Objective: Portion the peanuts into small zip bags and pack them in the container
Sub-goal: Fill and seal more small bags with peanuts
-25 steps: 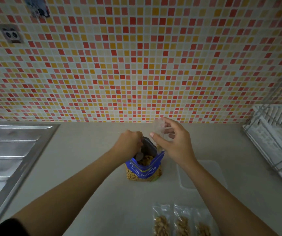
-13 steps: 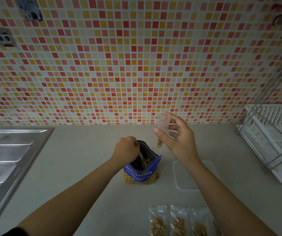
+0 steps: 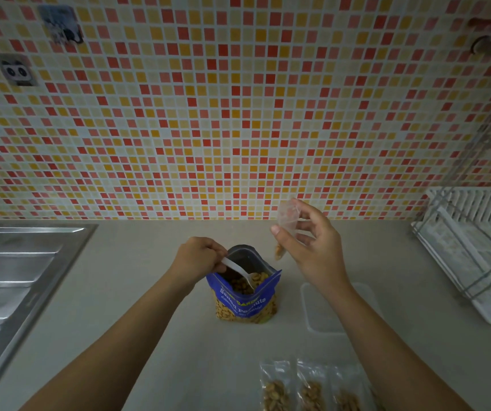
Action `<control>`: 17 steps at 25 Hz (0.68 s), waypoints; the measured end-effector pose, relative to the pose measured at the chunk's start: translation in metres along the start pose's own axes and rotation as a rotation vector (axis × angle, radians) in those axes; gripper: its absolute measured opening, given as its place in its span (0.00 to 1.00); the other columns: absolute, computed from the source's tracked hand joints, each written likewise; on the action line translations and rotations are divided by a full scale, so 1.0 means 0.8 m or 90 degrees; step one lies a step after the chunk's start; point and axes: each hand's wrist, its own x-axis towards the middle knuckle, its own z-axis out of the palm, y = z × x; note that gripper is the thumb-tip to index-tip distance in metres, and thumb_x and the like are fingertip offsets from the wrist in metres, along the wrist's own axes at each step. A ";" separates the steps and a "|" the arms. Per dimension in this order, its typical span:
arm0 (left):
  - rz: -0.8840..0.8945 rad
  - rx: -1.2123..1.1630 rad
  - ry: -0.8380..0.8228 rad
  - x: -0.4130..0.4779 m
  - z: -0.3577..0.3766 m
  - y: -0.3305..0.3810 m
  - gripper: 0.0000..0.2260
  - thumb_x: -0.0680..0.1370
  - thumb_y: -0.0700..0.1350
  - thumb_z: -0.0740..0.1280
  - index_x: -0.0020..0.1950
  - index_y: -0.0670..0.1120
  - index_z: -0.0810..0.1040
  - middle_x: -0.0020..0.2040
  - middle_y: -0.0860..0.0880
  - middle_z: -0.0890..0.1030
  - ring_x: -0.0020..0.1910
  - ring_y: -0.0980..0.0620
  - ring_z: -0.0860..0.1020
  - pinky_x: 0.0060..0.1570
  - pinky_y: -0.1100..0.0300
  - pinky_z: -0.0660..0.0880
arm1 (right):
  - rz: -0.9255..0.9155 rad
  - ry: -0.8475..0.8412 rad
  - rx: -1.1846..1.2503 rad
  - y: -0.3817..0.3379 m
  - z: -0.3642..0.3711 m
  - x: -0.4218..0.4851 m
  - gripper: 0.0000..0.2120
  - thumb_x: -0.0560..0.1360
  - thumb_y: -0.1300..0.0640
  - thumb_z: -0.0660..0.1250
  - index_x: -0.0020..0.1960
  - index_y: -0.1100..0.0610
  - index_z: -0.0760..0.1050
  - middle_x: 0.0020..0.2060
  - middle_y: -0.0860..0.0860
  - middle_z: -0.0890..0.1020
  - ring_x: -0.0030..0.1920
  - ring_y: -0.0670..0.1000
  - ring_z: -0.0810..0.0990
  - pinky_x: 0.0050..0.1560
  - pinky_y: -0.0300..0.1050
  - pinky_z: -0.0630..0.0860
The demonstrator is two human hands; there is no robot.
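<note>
1. On the bench (image 3: 149, 336), hemmed in by a steel sink (image 3: 15, 277) at the left edge, a white dish rack (image 3: 475, 247) at the right edge and the tiled wall (image 3: 238, 114) behind; offered bare surface beside the sink and between the two forearms.
2. Near the middle, found the open blue peanut bag (image 3: 245, 304) upright, with a clear container (image 3: 321, 310) flat just to its right, partly under the right forearm.
3. With the left hand (image 3: 199, 259), gripped the handle of a white spoon (image 3: 238, 269), fingers curled round it, bowl down among the peanuts inside the bag's mouth.
4. With the right hand (image 3: 309, 247), pinched a small zip bag (image 3: 288, 215) between thumb and fingertips, raised above and to the right of the peanut bag, apart from it; showed a few peanuts at its lower end.
5. Counted one peanut bag, one spoon, one container, one small zip bag in hand, and three filled zip bags (image 3: 276, 387) side by side at the near edge, right of centre, the rightmost partly behind the right forearm.
</note>
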 end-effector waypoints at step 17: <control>-0.065 -0.263 0.035 -0.007 -0.047 -0.046 0.07 0.79 0.36 0.60 0.46 0.40 0.77 0.43 0.42 0.77 0.39 0.51 0.76 0.35 0.65 0.77 | -0.024 0.020 -0.023 0.011 0.018 -0.027 0.27 0.65 0.48 0.75 0.62 0.45 0.71 0.51 0.40 0.77 0.50 0.42 0.77 0.52 0.39 0.78</control>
